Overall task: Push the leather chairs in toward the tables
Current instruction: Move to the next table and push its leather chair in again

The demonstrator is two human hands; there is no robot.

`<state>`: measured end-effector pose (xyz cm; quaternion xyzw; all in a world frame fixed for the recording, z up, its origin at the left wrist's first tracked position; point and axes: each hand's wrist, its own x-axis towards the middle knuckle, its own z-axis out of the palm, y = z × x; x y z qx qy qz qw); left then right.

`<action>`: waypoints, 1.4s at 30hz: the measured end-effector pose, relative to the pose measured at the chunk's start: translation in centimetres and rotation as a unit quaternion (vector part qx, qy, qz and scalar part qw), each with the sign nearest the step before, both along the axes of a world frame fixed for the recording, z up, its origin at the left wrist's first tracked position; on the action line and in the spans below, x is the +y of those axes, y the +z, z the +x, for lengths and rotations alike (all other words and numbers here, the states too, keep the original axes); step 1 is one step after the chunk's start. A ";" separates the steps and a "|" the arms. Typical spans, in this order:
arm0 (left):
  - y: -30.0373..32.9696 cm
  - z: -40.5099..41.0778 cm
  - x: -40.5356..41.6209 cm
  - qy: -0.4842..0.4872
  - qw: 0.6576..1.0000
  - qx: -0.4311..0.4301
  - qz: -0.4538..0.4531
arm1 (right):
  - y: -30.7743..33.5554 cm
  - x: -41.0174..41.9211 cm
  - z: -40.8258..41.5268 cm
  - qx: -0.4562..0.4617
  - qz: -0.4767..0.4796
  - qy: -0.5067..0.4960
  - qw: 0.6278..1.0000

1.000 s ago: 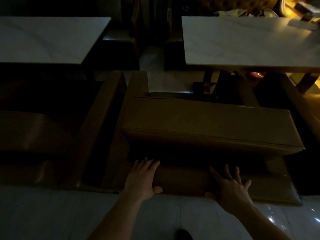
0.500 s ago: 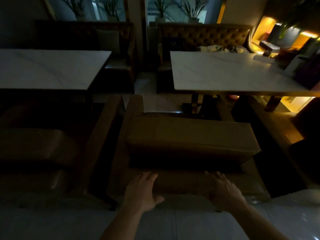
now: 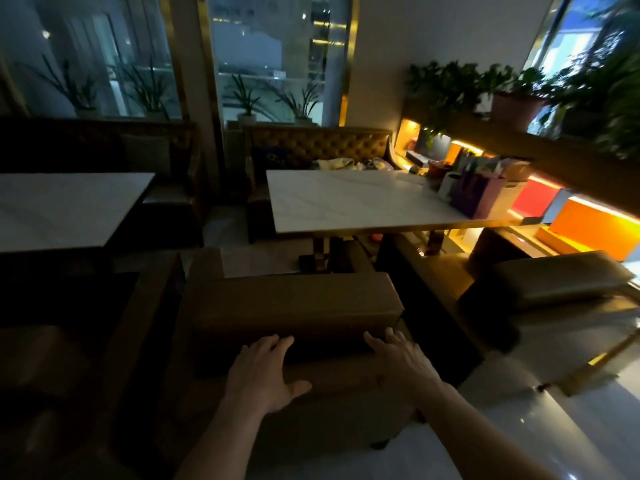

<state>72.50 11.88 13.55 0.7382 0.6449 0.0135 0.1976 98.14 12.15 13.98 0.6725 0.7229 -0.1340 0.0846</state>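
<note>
Head view: we note left hand (image 3: 265, 372) and right hand (image 3: 401, 362) spread flat on the chair (image 3: 294, 306) back, table (image 3: 353, 202) at 12 o'clock.

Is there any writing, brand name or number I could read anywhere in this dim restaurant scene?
None can be read.
Purple bag on the marble table: any print is too blurred to tell.
Items on the lit shelf: no legible label.
Leather chair: plain, no marking visible.
</note>
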 end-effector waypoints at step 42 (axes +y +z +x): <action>-6.8 77.3 18.7 -0.205 0.979 0.006 -0.012 | -2.5 6.3 75.6 -0.004 -0.016 -0.221 0.975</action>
